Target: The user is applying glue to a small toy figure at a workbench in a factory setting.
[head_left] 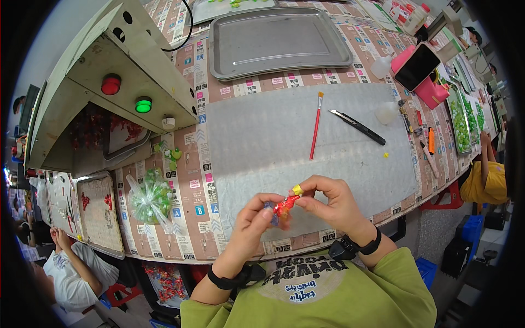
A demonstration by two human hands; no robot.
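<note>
A: Please, where is the thing that the person handles?
B: The small red piece (284, 208) is between the two hands, above the near part of the pale sheet (257, 131). Its lower part is blurred, so I cannot tell its exact form.
A: How is the grip of each hand?
B: The left hand (254, 220) pinches the left side of it between thumb and fingers. The right hand (332, 206) pinches its upper right end, with thumb and index finger brought close together.
A: And the yellow bit (297, 189)?
B: It sits at the right index fingertip. I cannot tell if it is wrapped around the finger.
A: Which things lie on the sheet?
B: Beyond the hands lies a red brush (315, 134), bristles pointing away from the person. To its right, a black knife (361, 129) lies slanted, with the blade toward the brush; they do not touch.
A: And around it?
B: A metal tray (279, 46) rests behind the sheet. On the left is a clear bag (149, 201) with green pieces inside, near a metal machine (82, 71) that has red and green lamps.
</note>
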